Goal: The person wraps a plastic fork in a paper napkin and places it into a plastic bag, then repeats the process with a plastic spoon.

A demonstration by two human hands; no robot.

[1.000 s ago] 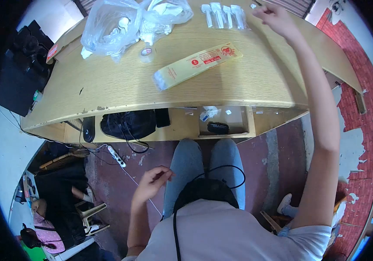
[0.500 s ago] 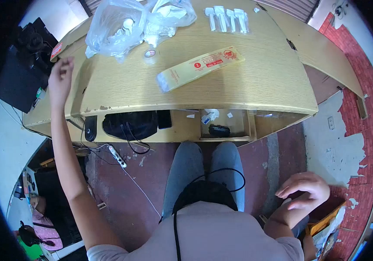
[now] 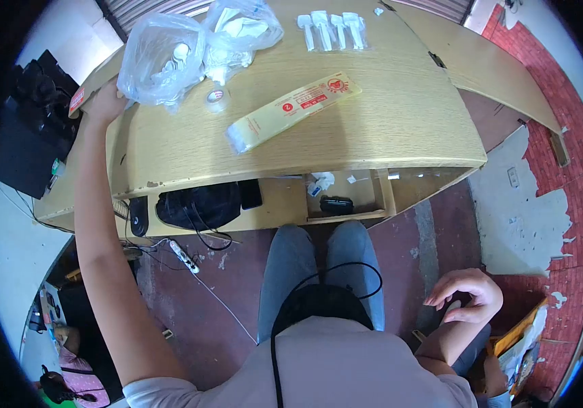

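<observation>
My left hand (image 3: 106,103) is stretched out to the far left of the desk, at the left edge of a clear plastic bag (image 3: 159,61) with white plastic spoons in it. Its fingertips are partly hidden, and whether they grip anything does not show. A second plastic bag (image 3: 244,30) with white contents leans against the first. In front of them lies a roll of clear tape (image 3: 217,100). A long yellow packet with red print (image 3: 291,112) rests slantwise mid-desk. Behind it is a clear pack of white plastic spoons (image 3: 332,32). My right hand (image 3: 471,296) hangs at my right side, fingers loosely curved and apart, holding nothing.
Under the wooden desktop (image 3: 386,136), an open shelf holds a black bag (image 3: 200,206) and a drawer (image 3: 366,197) with small items. A power strip (image 3: 183,256) lies on the floor. Black equipment (image 3: 33,129) stands left. Another person (image 3: 81,370) is at lower left.
My left hand has moved forward and right to the bag's edge. The view has shifted, so the desk items appear slightly further left. My right hand stays at my side.
</observation>
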